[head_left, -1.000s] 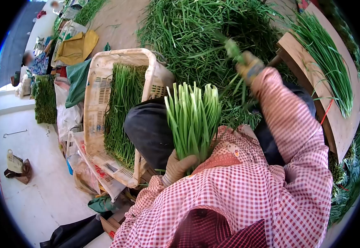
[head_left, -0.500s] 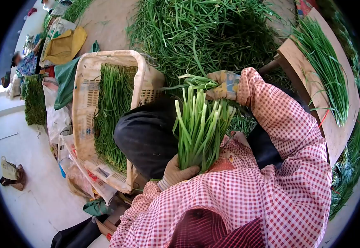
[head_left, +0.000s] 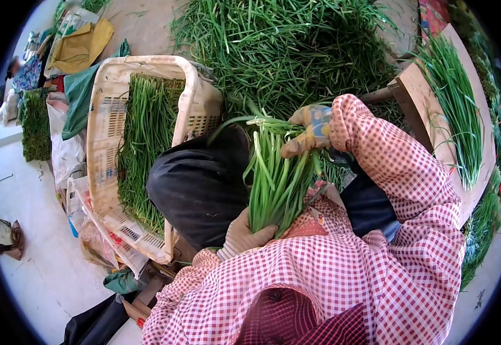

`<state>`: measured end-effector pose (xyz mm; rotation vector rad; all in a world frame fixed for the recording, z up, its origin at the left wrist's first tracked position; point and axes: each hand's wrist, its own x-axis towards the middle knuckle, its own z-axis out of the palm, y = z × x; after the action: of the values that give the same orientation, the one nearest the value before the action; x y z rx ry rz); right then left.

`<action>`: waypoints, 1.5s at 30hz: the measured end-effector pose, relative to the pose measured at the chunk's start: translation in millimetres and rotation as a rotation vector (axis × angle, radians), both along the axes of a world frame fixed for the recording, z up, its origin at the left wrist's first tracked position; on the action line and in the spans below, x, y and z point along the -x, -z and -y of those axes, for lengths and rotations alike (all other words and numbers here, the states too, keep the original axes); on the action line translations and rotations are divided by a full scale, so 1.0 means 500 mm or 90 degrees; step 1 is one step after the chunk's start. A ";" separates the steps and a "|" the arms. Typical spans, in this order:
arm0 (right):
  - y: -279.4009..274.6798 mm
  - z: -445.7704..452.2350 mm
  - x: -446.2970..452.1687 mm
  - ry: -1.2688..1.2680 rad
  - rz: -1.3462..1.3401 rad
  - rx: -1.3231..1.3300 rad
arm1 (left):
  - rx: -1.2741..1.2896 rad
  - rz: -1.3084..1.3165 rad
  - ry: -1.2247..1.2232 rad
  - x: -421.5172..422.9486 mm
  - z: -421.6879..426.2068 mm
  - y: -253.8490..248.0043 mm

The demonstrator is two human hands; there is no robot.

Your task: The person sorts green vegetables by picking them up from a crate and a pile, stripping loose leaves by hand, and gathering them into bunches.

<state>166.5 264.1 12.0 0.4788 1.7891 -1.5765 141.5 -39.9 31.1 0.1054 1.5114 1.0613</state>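
Observation:
My left hand [head_left: 246, 236], in a pale glove, is wrapped round the lower part of a bunch of green stalks [head_left: 273, 190]. The bunch stands upright in front of my chest, with its pale cut ends at the top. At those ends is my right hand [head_left: 309, 131], in a patterned, soiled glove. Its fingers are closed on some green stalks [head_left: 270, 123] that lie across the top of the bunch. A few thin leaves trail off to the left from there. The fingertips touch the bunch's upper right side.
A white plastic basket [head_left: 98, 144] holding packed greens [head_left: 147, 149] stands left of my knee. Loose greens [head_left: 285, 52] are heaped ahead. At the right, long stalks [head_left: 454, 103] lie on a curved wooden board [head_left: 486, 132]. A person [head_left: 27, 72] is at the far upper left.
My right hand has come from the heap at the upper right to the top of the bunch, bringing stalks with it. The view has shifted slightly to the right.

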 end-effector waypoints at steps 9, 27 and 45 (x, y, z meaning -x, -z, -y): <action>0.036 0.060 -0.004 0.224 -0.073 -0.053 | -0.027 0.006 -0.032 0.002 0.012 0.013; -0.027 0.001 -0.076 0.061 -0.739 -0.495 | -0.125 0.323 -0.113 0.047 0.026 -0.019; 0.022 0.084 -0.047 0.229 -0.551 -0.311 | -0.128 0.263 -0.059 0.035 0.041 -0.021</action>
<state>190.2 222.3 0.9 0.3688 2.9186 -1.7181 124.1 -60.4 41.7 -0.0430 1.0449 1.2230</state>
